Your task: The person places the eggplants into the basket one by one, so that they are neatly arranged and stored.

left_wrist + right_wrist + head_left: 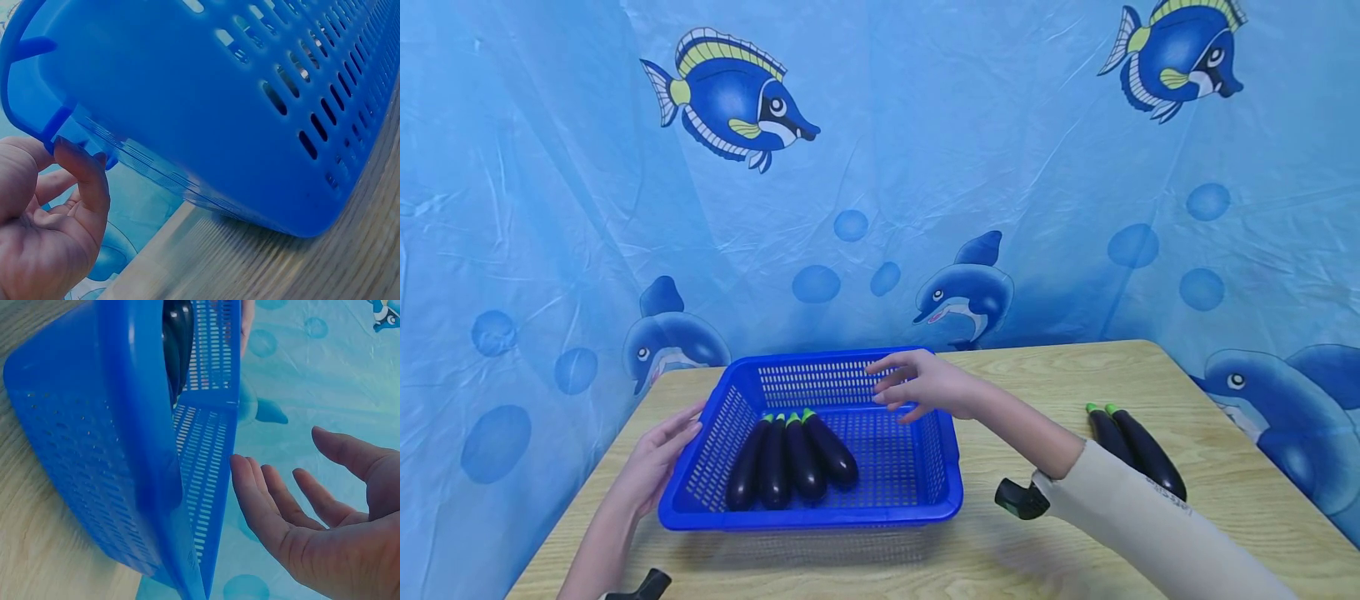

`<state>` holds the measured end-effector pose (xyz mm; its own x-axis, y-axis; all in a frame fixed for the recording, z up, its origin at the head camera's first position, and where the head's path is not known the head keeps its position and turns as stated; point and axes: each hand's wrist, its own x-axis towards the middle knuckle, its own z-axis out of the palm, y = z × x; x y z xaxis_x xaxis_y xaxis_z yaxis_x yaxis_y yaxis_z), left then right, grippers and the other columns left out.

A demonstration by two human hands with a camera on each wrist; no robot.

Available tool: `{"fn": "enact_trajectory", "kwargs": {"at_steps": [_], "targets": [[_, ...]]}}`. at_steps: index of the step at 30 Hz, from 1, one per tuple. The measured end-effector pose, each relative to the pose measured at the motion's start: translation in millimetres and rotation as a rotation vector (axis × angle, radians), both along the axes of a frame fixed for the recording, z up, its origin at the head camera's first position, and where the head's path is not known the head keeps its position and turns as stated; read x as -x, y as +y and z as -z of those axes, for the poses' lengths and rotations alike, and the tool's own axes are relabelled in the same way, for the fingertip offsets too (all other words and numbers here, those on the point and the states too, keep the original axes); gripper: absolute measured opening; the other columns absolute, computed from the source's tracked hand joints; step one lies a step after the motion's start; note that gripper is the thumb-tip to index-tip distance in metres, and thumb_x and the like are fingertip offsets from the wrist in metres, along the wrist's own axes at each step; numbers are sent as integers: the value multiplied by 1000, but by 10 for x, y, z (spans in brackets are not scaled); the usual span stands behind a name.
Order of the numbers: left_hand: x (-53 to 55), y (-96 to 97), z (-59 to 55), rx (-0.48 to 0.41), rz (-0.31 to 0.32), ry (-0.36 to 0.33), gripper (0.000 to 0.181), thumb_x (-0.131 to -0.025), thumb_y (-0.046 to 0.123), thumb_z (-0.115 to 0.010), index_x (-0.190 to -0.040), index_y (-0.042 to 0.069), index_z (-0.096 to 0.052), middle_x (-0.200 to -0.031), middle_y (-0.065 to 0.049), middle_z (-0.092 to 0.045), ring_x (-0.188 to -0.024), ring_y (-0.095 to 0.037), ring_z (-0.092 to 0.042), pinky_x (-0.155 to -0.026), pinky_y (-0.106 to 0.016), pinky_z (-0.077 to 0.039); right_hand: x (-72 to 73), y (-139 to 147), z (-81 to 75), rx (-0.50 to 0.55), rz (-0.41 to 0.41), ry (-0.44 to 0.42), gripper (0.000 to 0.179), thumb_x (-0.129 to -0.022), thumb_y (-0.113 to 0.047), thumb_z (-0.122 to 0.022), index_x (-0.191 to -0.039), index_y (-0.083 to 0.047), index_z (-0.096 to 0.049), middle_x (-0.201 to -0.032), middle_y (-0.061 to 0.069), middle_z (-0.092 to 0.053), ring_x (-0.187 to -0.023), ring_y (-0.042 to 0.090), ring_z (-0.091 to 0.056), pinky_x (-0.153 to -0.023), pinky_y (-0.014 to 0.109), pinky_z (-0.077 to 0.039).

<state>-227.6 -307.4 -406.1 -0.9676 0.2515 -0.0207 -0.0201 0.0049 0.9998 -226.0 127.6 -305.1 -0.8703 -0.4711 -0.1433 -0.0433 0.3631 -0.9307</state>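
Observation:
A blue plastic basket with slotted walls stands on the table, holding several dark eggplants side by side, green stems toward the back. My left hand is at the basket's left side. In the left wrist view its bent fingers hold the rim at a corner. Above the right rear part of the basket hovers my right hand, fingers spread and loosely bent, holding nothing. From the right wrist view, this hand appears beside the basket's rim, palm bare.
Two more eggplants lie on the wooden table to the right, partly covered by my right sleeve. Behind the table hangs a blue curtain printed with fish and dolphins. Each wrist wears a black device.

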Motion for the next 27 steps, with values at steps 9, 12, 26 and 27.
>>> {"fn": "enact_trajectory", "kwargs": {"at_steps": [9, 12, 26, 27], "targets": [[4, -9, 2, 5, -4, -3, 29, -115, 25, -46, -132, 42, -62, -117, 11, -73, -101, -12, -74, -83, -34, -64, -90, 205, 0, -6, 22, 26, 49, -105, -10, -64, -152, -2, -52, -139, 24, -64, -119, 36, -70, -92, 52, -62], [9, -6, -3, 16, -14, -12, 29, -115, 26, -47, -135, 40, -61, -117, 12, -73, -102, -12, -74, -84, -34, -64, -141, 260, -5, -5, 26, 35, 49, -106, -11, -63, -153, -1, -51, -140, 25, -63, -121, 37, -68, -92, 51, -62], [7, 5, -37, 81, -54, -30, 55, -114, 30, -48, -164, 9, -35, -117, 15, -70, -104, -9, -72, -87, -32, -63, -344, 491, -29, 30, 52, 96, 49, -105, -13, -66, -150, 1, -52, -143, 27, -59, -125, 43, -66, -90, 51, -63], [7, 5, -37, 80, -54, -34, 56, -114, 30, -48, -164, 8, -34, -117, 15, -70, -104, -9, -72, -87, -33, -63, -351, 507, -27, 34, 56, 97, 50, -105, -13, -65, -151, 1, -51, -144, 28, -58, -126, 44, -65, -90, 51, -63]]}}
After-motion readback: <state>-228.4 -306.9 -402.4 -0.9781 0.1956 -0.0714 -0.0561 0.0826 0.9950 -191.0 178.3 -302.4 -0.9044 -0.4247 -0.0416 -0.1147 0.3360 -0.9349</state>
